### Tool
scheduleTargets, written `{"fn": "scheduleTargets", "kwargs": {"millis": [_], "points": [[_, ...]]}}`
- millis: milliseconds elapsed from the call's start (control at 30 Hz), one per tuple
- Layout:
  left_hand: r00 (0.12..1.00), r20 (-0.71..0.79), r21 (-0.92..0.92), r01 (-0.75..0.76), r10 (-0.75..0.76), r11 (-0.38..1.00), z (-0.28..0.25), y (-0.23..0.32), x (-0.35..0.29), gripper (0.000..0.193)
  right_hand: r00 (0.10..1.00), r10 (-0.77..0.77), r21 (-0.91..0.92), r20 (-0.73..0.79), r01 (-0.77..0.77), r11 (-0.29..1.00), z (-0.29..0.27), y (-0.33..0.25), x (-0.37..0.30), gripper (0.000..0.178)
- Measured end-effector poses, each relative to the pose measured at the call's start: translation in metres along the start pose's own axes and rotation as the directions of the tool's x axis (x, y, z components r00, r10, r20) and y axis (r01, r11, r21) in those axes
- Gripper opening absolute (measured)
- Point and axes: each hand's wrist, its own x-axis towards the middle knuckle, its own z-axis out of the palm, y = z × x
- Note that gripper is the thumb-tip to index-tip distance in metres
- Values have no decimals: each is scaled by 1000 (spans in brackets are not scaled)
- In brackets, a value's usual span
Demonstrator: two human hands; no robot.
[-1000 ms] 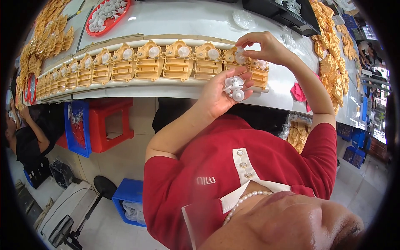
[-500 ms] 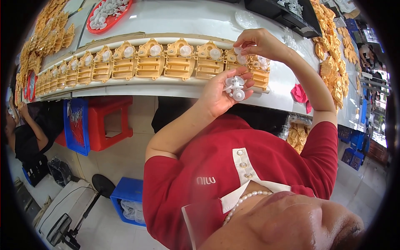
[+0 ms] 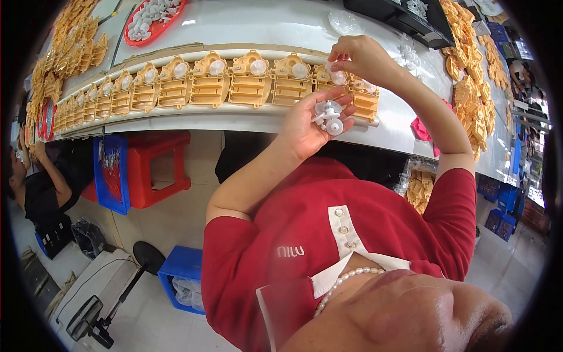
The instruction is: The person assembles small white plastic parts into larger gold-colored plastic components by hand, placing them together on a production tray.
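Short pale lettering [image 3: 291,251] stands on the red shirt's [image 3: 387,234] chest.

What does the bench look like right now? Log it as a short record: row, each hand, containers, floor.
Row: orange cases side by side along the table's near edge
Left hand: palm up, cupping white plastic parts
Right hand: fingertips at a white disc near the row's right end; grip unclear
Containers: red tray of white parts, upper left; black bin, upper right
Floor: red stool, lower left
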Motion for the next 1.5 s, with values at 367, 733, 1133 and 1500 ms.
{"fn": "scheduleTargets", "kwargs": {"millis": [367,733,1133,1500], "points": [[987,93,-170,-114,131,979,2,3,3,31,720,-621,0,-310,653,757,-6,-39,-51,21],[994,58,-188,-79,91,979,13,1,-1,30,905,-390,179,-171,418,891,-11,-34,-44,19],[989,91,-137,-102,115,985,7,8,-4,36,879,-476,7,-30,476,879,-16,-46,-25,32],[996,65,-135,-57,67,989,-10,23,-27,44,866,-493,-129,-89,480,868,-4,-16,40,34]]}}
